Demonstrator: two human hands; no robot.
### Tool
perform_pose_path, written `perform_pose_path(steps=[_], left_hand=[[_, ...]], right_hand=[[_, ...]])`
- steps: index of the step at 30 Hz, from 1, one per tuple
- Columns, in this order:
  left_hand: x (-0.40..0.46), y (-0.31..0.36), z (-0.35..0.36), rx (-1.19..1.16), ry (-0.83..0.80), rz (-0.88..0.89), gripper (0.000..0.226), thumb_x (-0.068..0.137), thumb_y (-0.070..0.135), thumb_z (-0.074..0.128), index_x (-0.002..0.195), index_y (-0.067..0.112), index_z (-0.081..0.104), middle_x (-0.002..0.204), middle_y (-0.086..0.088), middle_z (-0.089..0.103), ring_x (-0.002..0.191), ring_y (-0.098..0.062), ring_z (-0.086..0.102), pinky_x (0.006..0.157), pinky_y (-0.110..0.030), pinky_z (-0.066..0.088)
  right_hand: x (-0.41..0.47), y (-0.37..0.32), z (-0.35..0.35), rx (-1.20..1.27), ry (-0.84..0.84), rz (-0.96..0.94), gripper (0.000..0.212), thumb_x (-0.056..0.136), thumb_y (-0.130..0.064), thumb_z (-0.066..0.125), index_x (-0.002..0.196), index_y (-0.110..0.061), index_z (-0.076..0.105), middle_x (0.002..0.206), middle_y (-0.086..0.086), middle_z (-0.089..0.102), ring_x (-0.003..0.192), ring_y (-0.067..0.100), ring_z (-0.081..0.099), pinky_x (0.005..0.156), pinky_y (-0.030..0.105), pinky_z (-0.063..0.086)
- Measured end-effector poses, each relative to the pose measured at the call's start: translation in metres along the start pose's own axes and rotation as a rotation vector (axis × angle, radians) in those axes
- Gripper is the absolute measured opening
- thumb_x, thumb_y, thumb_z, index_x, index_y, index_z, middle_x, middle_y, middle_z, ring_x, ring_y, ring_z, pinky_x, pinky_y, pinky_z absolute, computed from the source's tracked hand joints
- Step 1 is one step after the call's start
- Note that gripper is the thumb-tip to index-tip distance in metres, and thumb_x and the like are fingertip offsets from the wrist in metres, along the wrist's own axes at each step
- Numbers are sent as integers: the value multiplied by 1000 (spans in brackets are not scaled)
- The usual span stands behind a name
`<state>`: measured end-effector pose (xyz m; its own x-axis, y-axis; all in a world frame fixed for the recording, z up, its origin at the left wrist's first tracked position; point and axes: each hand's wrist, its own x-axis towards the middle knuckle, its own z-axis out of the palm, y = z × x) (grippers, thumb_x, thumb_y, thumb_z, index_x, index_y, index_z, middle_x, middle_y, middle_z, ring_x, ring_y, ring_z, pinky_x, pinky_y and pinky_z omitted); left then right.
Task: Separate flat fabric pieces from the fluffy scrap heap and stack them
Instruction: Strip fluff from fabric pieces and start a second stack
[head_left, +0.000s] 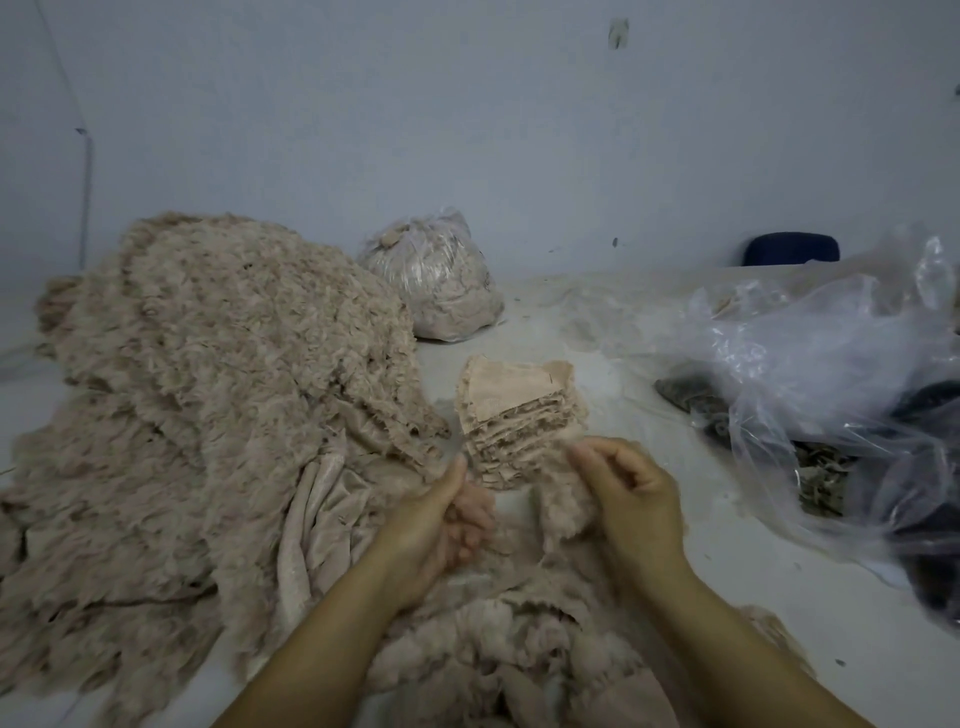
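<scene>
Centrally, right hand (631, 499): fingers (589, 457) curled, pinching the upper edge of a fluffy beige scrap (563, 506) hanging below. Left hand (441, 525): palm turned inward, thumb raised, fingers loosely curled round the scrap's left side; blurred, exact grasp hard to tell. Both forearms bare, entering from the lower edge.

Directly beyond the hands: stack of flat fabric pieces (519, 410), beige, ragged-edged, many layers, topmost piece smooth and slightly lifted at the far corner; standing on the pale surface (613, 374), just beside the right fringe of the heap.

Left and below: fluffy scrap heap (218, 374), large, shaggy beige pile, spreading from the far left to beneath the forearms; smooth folded backing cloth (317, 519) showing at its near edge, left of the left hand.

Behind the heap, against the wall: tied clear plastic bag (436, 280), filled with beige material.

Right side: crumpled clear plastic sheeting (810, 358), loosely covering dark bundles (930, 410) and brownish scraps (821, 478).

Far right rear: dark blue rounded object (792, 248), partly hidden behind the surface's edge; kind not discernible.

Backdrop: pale blue-grey wall (467, 114), scuffed in spots.
</scene>
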<state>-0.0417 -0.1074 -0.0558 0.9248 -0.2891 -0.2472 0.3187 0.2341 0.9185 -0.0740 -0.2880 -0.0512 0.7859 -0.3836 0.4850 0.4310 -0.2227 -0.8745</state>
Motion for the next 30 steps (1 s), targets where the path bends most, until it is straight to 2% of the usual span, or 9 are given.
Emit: perform_pose_path(steps=[3,8,12,17,20,24,26,28,30], left_hand=[[-8,-1,9,-36,-247,-202,70,77,63,49,98,-1,70,83,-20,68,67,-25,68,56,-31,56],[-2,5,5,-340,-63,-70,29,90,2,49,114,-11,56,87,-20,70,69,-25,69,58,-32,59],[1,8,-2,-571,-20,-70,26,85,0,41,105,-9,56,92,-23,68,85,-30,65,68,-40,58],[0,-2,9,-415,-64,17,27,82,-18,35,82,2,54,78,-16,60,71,-24,60,64,-32,58],[-1,-7,10,-212,-65,12,30,76,-23,40,80,4,53,74,-15,57,65,-24,58,53,-32,52],[-8,-8,14,-183,-256,-28,37,85,15,65,116,-2,56,108,-21,66,93,-32,66,79,-41,54],[-6,-11,16,-143,-118,16,45,78,23,76,113,2,57,107,-23,67,91,-30,68,76,-38,56],[-1,-11,17,-116,146,125,19,85,19,65,90,2,61,80,-18,67,64,-22,65,55,-28,53],[4,-8,11,-104,345,235,25,96,17,51,75,5,56,62,-11,56,43,-13,50,39,-19,42]], right_hand=[[-15,1,12,-214,-288,-313,29,80,-6,72,80,-35,77,83,-10,64,79,6,60,72,16,47],[-15,9,9,-440,-425,-748,25,72,0,72,82,-23,79,89,3,59,91,12,47,74,19,39],[-19,7,7,-290,-297,-229,29,81,-1,69,76,-29,77,82,-1,49,78,4,47,67,11,38],[-20,2,12,343,-289,570,11,88,-19,64,84,-14,54,70,3,54,66,19,55,65,37,51],[-18,0,13,289,-162,496,29,77,-12,75,96,-7,53,71,8,63,65,22,60,61,32,51],[-23,-6,11,136,-322,356,33,80,-1,72,105,-16,56,79,6,70,72,20,65,66,32,52],[-26,-6,14,171,-441,375,36,80,0,72,108,-17,55,74,5,67,69,21,61,62,31,50],[-24,-7,15,217,-413,409,35,80,3,70,107,-13,54,72,5,64,68,24,58,61,33,49],[-19,-5,12,268,-321,438,31,82,6,67,105,-10,53,76,11,64,70,27,59,65,37,51]])
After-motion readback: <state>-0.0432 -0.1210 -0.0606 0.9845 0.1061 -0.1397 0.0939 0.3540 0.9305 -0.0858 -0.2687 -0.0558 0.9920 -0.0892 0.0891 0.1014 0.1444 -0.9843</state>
